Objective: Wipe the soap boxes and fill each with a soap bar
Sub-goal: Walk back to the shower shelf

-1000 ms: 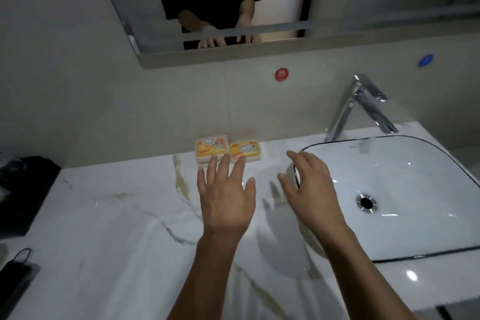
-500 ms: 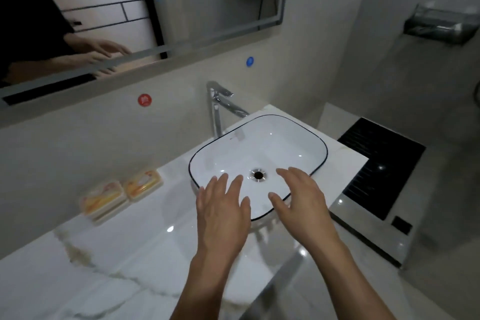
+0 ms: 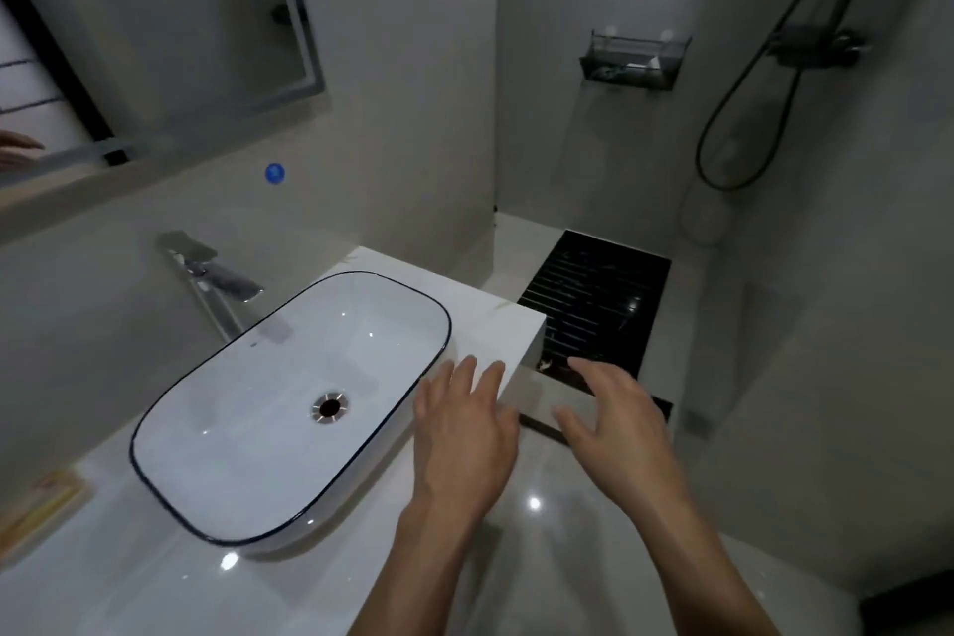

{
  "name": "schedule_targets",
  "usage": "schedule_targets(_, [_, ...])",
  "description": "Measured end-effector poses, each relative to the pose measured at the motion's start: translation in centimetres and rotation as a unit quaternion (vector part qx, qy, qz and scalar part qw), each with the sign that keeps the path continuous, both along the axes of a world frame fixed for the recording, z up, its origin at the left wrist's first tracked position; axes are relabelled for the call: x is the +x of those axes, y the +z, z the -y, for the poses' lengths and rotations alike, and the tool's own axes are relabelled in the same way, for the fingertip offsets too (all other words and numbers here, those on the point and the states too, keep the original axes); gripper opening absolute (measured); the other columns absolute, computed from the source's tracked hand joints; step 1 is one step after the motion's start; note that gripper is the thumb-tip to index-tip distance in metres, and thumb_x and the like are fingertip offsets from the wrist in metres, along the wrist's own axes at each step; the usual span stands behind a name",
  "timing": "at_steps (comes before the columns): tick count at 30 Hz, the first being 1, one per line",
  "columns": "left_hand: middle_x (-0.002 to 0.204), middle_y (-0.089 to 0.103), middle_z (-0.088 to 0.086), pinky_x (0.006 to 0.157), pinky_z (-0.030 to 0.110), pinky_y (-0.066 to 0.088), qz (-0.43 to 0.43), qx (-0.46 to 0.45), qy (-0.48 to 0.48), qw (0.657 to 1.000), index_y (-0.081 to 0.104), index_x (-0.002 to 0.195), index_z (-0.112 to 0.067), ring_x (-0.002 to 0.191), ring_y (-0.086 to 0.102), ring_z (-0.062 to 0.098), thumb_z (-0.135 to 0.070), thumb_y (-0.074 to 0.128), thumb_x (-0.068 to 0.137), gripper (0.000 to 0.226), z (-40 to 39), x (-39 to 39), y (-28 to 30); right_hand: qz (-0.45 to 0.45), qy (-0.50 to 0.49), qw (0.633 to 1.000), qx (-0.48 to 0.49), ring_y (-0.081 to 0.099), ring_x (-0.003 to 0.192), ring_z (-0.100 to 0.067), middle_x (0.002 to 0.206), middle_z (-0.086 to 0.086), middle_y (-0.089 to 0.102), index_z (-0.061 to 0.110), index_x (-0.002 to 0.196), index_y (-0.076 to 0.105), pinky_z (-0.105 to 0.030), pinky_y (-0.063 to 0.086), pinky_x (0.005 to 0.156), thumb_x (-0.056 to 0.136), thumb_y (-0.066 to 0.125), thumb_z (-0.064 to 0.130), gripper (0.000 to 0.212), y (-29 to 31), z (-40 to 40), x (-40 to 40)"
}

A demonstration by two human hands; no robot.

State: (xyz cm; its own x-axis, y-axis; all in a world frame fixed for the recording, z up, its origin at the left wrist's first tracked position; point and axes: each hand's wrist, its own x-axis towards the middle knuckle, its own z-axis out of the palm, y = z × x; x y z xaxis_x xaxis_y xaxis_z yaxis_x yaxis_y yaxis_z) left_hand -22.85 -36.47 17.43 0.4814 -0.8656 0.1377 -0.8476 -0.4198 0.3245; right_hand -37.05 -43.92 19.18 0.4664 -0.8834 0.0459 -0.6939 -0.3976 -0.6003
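While both bare arms reach forward over the right end of the white marble-veined countertop (image 3: 495,320), neither hand holds anything: the left hand (image 3: 464,434) hovers palm down with its fingers straight and slightly spread just past the right rim of the white rectangular basin with a thin dark edge (image 3: 170,429), and the right hand (image 3: 614,424) hangs beyond the counter's end with its fingers loosely spread and a little bent, nothing between them. A yellow-and-orange wrapped soap bar (image 3: 49,498) lies on the countertop at the far left edge of the view, well apart from both hands and left of the basin; it is blurred and cut by the frame, so no more can be told of it. Behind the basin a chrome tap (image 3: 217,279) stands with its spout angled toward the bowl, and the round metal drain (image 3: 329,408) sits near the basin's middle. On the wall above the tap is a small round blue sticker (image 3: 274,173), and higher up the lower corner of a framed mirror (image 3: 289,26). To the right, beyond the counter, a black slatted floor grate (image 3: 599,305) lies in the shower area, a dark wire wall shelf (image 3: 632,62) is fixed to the far wall, and a black shower hose (image 3: 743,83) loops down from a dark fitting at the upper right.
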Motion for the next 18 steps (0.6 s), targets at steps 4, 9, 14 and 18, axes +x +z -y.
schedule_targets(4, [0.159,0.028,-0.003,0.122,0.040,0.007,-0.012,-0.011,-0.011,1.000,0.030,0.151,-0.032,0.148,0.017,0.019,-0.041,0.035,0.101,0.051,5.5,-4.0,0.1,-0.005,-0.019,1.000,0.005,0.037,0.142,-0.017,0.153,0.002,0.044,0.026,0.151,0.041,-0.043,0.032,0.117,0.098,0.060,0.035,0.058,0.0,5.3,-4.1])
schedule_targets(9, [0.159,0.027,-0.006,0.123,0.040,0.008,-0.031,-0.011,-0.025,0.999,0.029,0.151,-0.034,0.149,0.016,0.017,-0.042,0.037,0.101,0.051,10.9,-7.7,-0.1,-0.017,-0.038,0.999,0.015,0.034,0.144,-0.016,0.155,0.003,0.042,0.027,0.152,0.039,-0.043,0.030,0.119,0.098,0.059,0.037,0.059,-0.2,10.0,-8.6])
schedule_targets(14, [0.158,0.030,-0.007,0.121,0.042,0.014,-0.024,0.010,-0.050,0.998,0.030,0.150,-0.034,0.147,0.020,0.016,-0.045,0.038,0.100,0.052,15.7,-9.1,-0.7,-0.016,-0.053,0.998,0.038,0.037,0.143,-0.017,0.153,0.001,0.044,0.024,0.152,0.040,-0.042,0.032,0.118,0.099,0.059,0.035,0.057,-1.0,14.2,-11.1])
schedule_targets(18, [0.158,0.030,-0.006,0.123,0.039,0.010,-0.027,0.011,-0.064,0.997,0.030,0.150,-0.034,0.147,0.019,0.016,-0.046,0.038,0.100,0.052,19.7,-9.0,-1.0,-0.030,-0.055,0.997,0.048,0.038,0.142,-0.020,0.153,-0.002,0.044,0.020,0.152,0.039,-0.042,0.032,0.117,0.099,0.059,0.032,0.058,-1.9,17.9,-11.2])
